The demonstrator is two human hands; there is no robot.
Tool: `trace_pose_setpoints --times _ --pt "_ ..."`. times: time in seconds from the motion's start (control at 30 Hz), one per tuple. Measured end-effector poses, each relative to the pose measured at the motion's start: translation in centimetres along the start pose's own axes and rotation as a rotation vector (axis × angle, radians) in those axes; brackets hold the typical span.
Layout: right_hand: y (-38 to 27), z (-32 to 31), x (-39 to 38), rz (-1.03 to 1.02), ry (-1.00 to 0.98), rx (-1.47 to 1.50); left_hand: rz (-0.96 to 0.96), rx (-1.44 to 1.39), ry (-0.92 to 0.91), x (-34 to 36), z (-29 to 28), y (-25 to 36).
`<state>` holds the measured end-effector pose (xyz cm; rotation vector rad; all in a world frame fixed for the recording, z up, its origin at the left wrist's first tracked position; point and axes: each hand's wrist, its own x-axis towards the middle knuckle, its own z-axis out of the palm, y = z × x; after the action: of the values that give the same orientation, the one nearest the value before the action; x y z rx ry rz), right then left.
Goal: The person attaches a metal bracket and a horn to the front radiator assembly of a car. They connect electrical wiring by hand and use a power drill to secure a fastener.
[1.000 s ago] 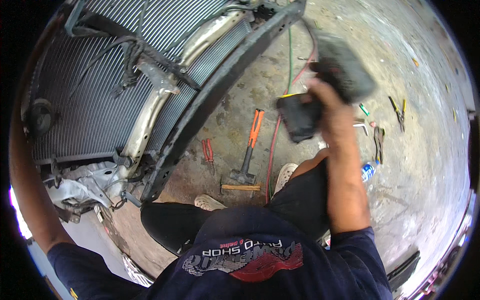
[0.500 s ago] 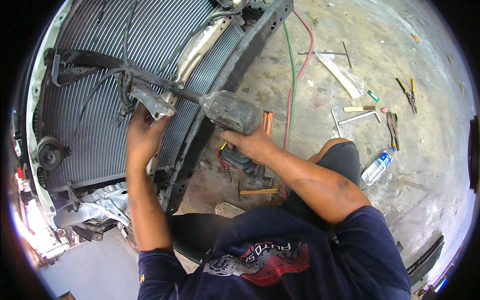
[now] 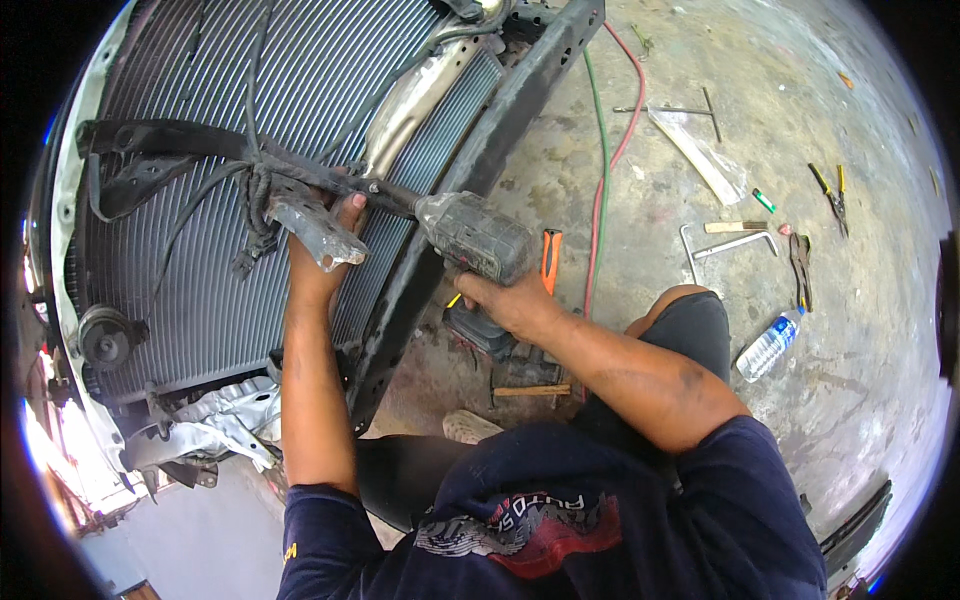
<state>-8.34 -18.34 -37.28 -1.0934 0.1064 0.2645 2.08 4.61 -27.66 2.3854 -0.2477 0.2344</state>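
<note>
My right hand (image 3: 512,300) is closed round the handle of a worn, dark cordless impact wrench (image 3: 475,235). The wrench lies roughly level, its socket (image 3: 398,199) pointing left at a bolt (image 3: 374,187) on a black metal support bar (image 3: 180,140). Whether the socket is seated on a bolt head I cannot make out. From below, my left hand (image 3: 312,275) grips a scuffed grey metal bracket (image 3: 318,230) at the bar's end; its thumb shows above and the other fingers are mostly hidden. Behind both lies a finned radiator (image 3: 220,310) with dark wiring (image 3: 253,80) across it.
A dark crossbeam (image 3: 480,160) runs along the radiator's right side. On the concrete floor lie red and green hoses (image 3: 603,180), an orange-handled tool (image 3: 551,260), pliers (image 3: 800,268), an L-shaped wrench (image 3: 735,243), a T-handle wrench (image 3: 690,110) and a water bottle (image 3: 770,345). A round horn (image 3: 105,340) sits at left.
The whole view has shifted slightly. My left hand has moved up and right behind the bracket, its thumb now near the bolt. The impact wrench stays in my right hand, close to the bar.
</note>
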Motion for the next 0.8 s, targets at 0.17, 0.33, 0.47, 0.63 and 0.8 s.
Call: trace_pose_setpoints --times 0.17,0.33,0.47,0.63,0.8 --pt "-2.1 -1.2 0.3 0.081 -0.132 -0.012 -0.006 0.068 0.065 -0.6 1.0 0.3" --pt "-1.8 -1.2 0.4 0.089 -0.121 0.027 0.029 0.129 0.068 -0.6 0.9 -1.0" --pt "-0.5 -1.3 0.5 0.052 -0.098 -0.106 -0.01 0.024 0.078 -0.6 1.3 -0.5" --pt "0.3 -1.6 0.9 0.114 -0.173 -0.04 -0.034 0.067 0.095 -0.7 1.3 -0.3" --pt "1.5 -1.2 0.8 0.024 -0.082 -0.108 -0.054 0.071 0.106 -0.7 1.4 0.1"
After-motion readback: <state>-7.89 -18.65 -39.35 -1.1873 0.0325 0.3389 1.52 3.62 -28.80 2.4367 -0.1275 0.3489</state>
